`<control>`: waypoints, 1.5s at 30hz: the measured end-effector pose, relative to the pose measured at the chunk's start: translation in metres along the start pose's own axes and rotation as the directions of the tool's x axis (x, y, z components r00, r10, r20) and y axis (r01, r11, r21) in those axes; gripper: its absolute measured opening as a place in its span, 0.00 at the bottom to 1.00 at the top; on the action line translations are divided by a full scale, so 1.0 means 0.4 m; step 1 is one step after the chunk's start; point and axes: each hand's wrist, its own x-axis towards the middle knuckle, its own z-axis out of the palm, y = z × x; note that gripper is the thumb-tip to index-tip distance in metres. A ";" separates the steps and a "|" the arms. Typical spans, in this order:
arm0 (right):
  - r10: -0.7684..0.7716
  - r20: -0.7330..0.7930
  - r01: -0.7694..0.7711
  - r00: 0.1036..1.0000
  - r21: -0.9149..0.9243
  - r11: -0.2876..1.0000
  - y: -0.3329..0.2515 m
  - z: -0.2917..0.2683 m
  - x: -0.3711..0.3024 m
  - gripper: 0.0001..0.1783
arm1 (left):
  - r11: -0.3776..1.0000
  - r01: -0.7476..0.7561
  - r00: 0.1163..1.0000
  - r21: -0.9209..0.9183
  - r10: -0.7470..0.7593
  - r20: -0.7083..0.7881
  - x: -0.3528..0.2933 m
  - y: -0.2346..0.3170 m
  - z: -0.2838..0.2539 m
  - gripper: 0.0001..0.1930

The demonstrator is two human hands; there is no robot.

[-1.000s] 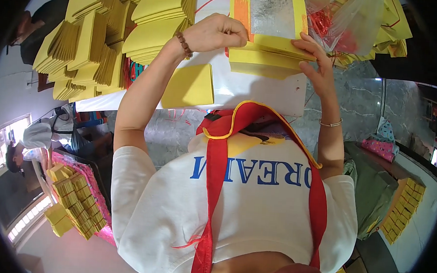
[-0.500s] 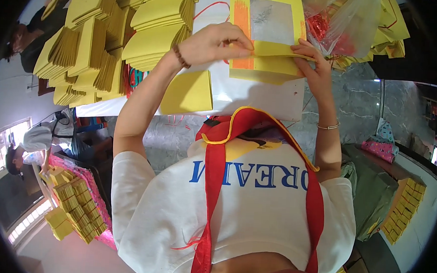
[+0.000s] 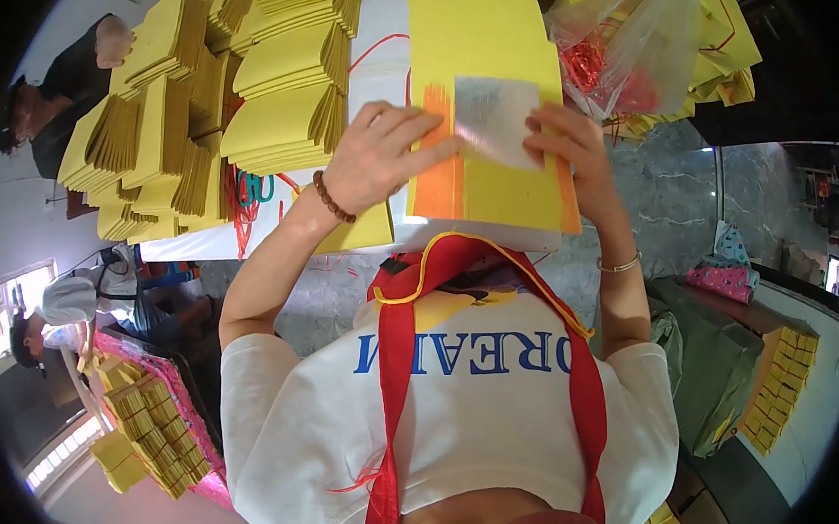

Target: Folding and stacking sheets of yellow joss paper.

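A tall yellow paper sheet (image 3: 483,38) lies on the white-topped table in front of me. Orange bands run along both its sides, and a silver square (image 3: 494,114) sits between them. My left hand (image 3: 388,146) reaches over the left orange band, fingers apart, their tips by the silver square's left edge. At the square's right edge is my right hand (image 3: 574,152), fingers bent and spread, slightly blurred. Neither hand visibly grips anything. Partly under my left forearm lies a folded yellow sheet (image 3: 369,229).
Stacks of folded yellow paper (image 3: 279,131) fill the table's left side. Teal-handled scissors (image 3: 254,189) and red strings (image 3: 241,224) lie beside them. A clear plastic bag (image 3: 630,55) with red string stands at the right. Another person (image 3: 86,282) sits far left near bundled yellow paper (image 3: 151,409).
The near edge of the yellow sheet, held raised between both hands before, now lies flat. Both hands have come apart from that edge and now rest by the silver square's sides.
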 end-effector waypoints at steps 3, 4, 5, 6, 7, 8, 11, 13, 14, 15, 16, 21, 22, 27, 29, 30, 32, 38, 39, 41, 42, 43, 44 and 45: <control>-0.023 0.154 0.022 0.988 0.004 1.000 -0.001 -0.020 -0.001 0.18 | 0.987 0.058 0.998 -0.147 -0.060 -0.012 0.000 0.013 -0.004 0.13; -0.027 0.151 0.026 0.988 0.006 1.000 -0.001 -0.015 -0.001 0.18 | 0.942 0.198 0.980 -0.271 -0.199 0.024 -0.002 0.012 -0.001 0.11; 0.101 0.089 -0.106 0.991 0.054 0.993 -0.006 -0.004 -0.006 0.16 | 0.860 0.330 0.942 -0.389 -0.325 0.081 -0.003 0.014 0.004 0.08; 0.230 0.031 -0.232 0.973 0.108 0.967 -0.014 0.003 -0.007 0.15 | 0.800 0.443 0.893 -0.405 -0.433 0.123 0.005 0.009 0.011 0.10; 0.234 0.028 -0.236 0.972 0.107 0.966 -0.024 0.002 -0.001 0.15 | 0.801 0.440 0.895 -0.407 -0.428 0.125 0.012 0.002 0.011 0.10; 0.446 0.079 -0.448 0.892 0.297 0.843 -0.038 -0.003 0.019 0.15 | 0.653 0.602 0.795 -0.460 -0.547 0.262 0.031 -0.004 -0.003 0.11; 0.627 0.025 -0.528 0.778 0.567 0.633 -0.042 0.028 0.059 0.16 | 0.439 0.667 0.701 -0.602 -0.643 0.308 0.043 -0.049 0.045 0.15; 0.634 -0.114 -0.419 0.765 0.660 0.623 -0.033 0.028 0.070 0.17 | 0.093 0.728 0.565 -0.679 -0.642 0.518 0.050 -0.086 0.062 0.16; 0.643 -0.013 -0.516 0.765 0.585 0.626 -0.025 0.013 0.072 0.15 | 0.006 0.762 0.498 -0.648 -0.646 0.579 0.070 -0.085 0.049 0.15; 0.654 0.087 -0.602 0.752 0.496 0.626 -0.017 0.006 0.075 0.14 | 0.006 0.763 0.497 -0.647 -0.645 0.580 0.073 -0.094 0.054 0.15; 0.654 0.088 -0.602 0.751 0.497 0.625 -0.010 0.012 0.077 0.14 | -0.010 0.776 0.493 -0.631 -0.614 0.616 0.077 -0.108 0.062 0.15; 0.675 0.032 -0.590 0.737 0.517 0.620 -0.002 0.032 0.087 0.16 | -0.109 0.813 0.425 -0.572 -0.560 0.711 0.091 -0.113 0.054 0.14; 0.679 0.032 -0.594 0.733 0.516 0.617 0.000 0.033 0.088 0.16 | -0.123 0.810 0.418 -0.573 -0.564 0.712 0.091 -0.114 0.056 0.14; 0.731 0.054 -0.642 0.680 0.525 0.558 -0.002 0.040 0.093 0.16 | -0.177 0.797 0.395 -0.577 -0.569 0.721 0.101 -0.111 0.056 0.13; 0.735 0.041 -0.638 0.677 0.531 0.558 -0.006 0.044 0.098 0.16 | -0.160 0.793 0.406 -0.587 -0.580 0.706 0.101 -0.111 0.057 0.13; 0.737 0.025 -0.632 0.675 0.537 0.560 -0.007 0.044 0.099 0.16 | -0.161 0.794 0.406 -0.587 -0.578 0.707 0.100 -0.111 0.056 0.13; 0.741 0.049 -0.664 0.670 0.485 0.568 0.002 0.041 0.095 0.16 | -0.137 0.775 0.421 -0.617 -0.616 0.666 0.102 -0.108 0.052 0.13; 0.736 -0.035 -0.651 0.676 0.440 0.619 0.004 0.053 0.086 0.16 | 0.634 0.617 0.733 -0.466 -0.678 0.048 0.130 -0.105 0.018 0.13; 0.732 -0.056 -0.645 0.679 0.431 0.631 0.000 0.056 0.085 0.16 | 0.883 0.440 0.874 -0.160 -0.462 -0.147 0.144 -0.091 0.004 0.14; 0.745 -0.052 -0.655 0.665 0.439 0.615 0.001 0.060 0.082 0.16 | 0.898 0.390 0.907 -0.201 -0.413 -0.084 0.168 -0.054 0.009 0.16; 0.757 -0.042 -0.664 0.652 0.450 0.597 0.002 0.061 0.080 0.16 | 0.932 0.335 0.938 -0.142 -0.344 -0.047 0.180 -0.034 0.017 0.16; 0.756 -0.044 -0.663 0.653 0.450 0.599 0.003 0.061 0.079 0.16 | 0.958 0.274 0.961 -0.085 -0.275 -0.005 0.189 -0.020 0.025 0.17; 0.751 -0.058 -0.651 0.658 0.456 0.606 0.002 0.062 0.079 0.16 | 0.964 0.252 0.968 -0.088 -0.251 0.028 0.189 -0.019 0.044 0.19; 0.746 -0.072 -0.640 0.662 0.463 0.613 0.001 0.062 0.080 0.16 | 0.965 0.250 0.968 -0.086 -0.248 0.027 0.187 -0.014 0.057 0.19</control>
